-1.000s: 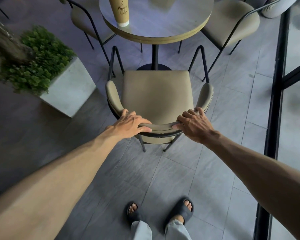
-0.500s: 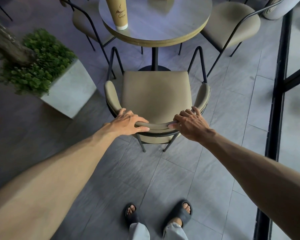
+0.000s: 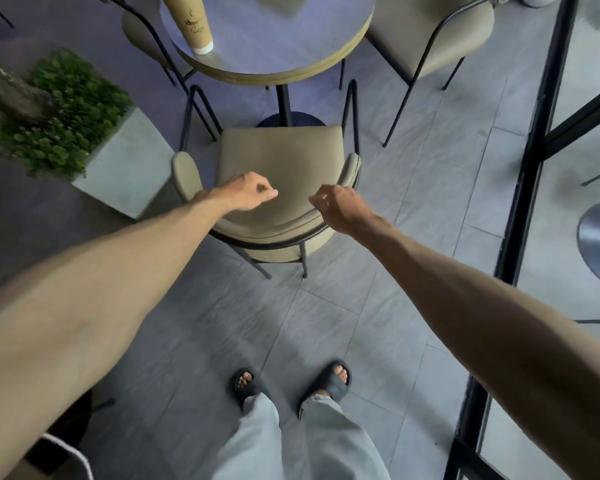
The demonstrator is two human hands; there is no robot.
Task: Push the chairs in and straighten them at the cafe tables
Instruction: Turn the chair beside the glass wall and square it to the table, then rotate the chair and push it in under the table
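Note:
An olive padded chair [image 3: 279, 157] with black metal legs stands in front of me, its seat facing the round cafe table [image 3: 291, 46]. The seat's front edge sits near the table's pedestal base. Its curved backrest [image 3: 274, 233] is nearest to me. My left hand [image 3: 245, 194] hovers just above the left part of the backrest, not touching it, with fingers loosely curled. My right hand [image 3: 338, 207] hovers above the right part, also off the chair and holding nothing.
A tall paper coffee cup [image 3: 191, 22] stands on the table. Two more olive chairs flank the table, one at the left [image 3: 136, 32] and one at the right [image 3: 430, 36]. A concrete planter [image 3: 125, 161] with greenery sits to the left. A black-framed glass wall [image 3: 530, 168] runs along the right.
Both hands have let go of the backrest and lifted off it. The chair has slid forward toward the table.

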